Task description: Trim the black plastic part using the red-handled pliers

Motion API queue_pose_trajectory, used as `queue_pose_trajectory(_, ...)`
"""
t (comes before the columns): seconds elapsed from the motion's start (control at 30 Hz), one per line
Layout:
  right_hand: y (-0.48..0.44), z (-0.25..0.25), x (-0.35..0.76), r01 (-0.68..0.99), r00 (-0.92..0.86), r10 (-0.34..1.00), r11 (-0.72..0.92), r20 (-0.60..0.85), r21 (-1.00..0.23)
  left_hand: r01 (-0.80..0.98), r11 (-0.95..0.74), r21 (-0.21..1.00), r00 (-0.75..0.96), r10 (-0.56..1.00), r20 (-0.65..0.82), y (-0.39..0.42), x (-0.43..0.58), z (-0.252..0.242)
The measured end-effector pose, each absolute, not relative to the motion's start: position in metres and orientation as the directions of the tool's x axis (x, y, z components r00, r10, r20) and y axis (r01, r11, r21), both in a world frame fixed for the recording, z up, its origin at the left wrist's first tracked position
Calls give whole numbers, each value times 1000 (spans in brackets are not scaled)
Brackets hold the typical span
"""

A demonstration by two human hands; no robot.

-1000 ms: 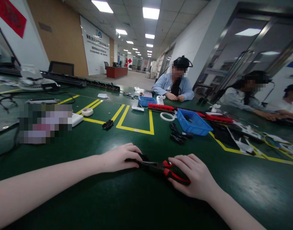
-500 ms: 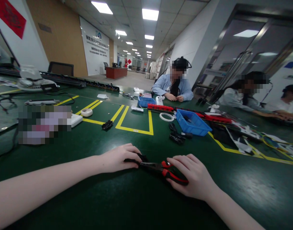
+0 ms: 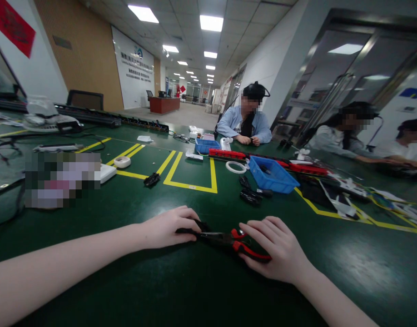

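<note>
My right hand [image 3: 275, 247] is closed around the red and black handles of needle-nose pliers [image 3: 244, 247]. Their jaws point left and meet a small black piece [image 3: 203, 225] at my left fingertips. My left hand [image 3: 176, 227] is closed on that black piece, low over the green table. Its shape is mostly covered by my fingers, so I cannot tell its kind. Whether the jaws grip it or only touch it does not show.
Ahead lie a bundled black cable [image 3: 251, 195], a small black bundle [image 3: 151, 180], a white ring [image 3: 235, 167] and a blue bin [image 3: 273, 175]. A roll of tape [image 3: 122, 162] sits to the left. Across the table a person [image 3: 244, 120] is seated; others sit at the right.
The pliers and my right hand have shifted very slightly right. My left hand keeps its hold on the black piece. The whole view has moved a little.
</note>
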State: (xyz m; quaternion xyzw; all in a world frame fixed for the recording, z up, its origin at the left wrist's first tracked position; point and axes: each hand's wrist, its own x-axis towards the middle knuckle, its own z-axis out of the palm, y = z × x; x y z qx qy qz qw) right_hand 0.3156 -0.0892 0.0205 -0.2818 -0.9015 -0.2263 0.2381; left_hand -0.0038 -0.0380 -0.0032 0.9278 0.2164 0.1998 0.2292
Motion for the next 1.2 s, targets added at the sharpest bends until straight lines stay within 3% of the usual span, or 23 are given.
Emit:
queue_pose_trajectory(1.0,-85,11,311,627,-714,421,741,559,243,302,-838,455,826,468,315,-38,-5,-3)
queue_pose_trajectory(1.2,-87,12,310,642,-694,464,745,550,181,302,-805,511,813,497,302,-37,-5,-5)
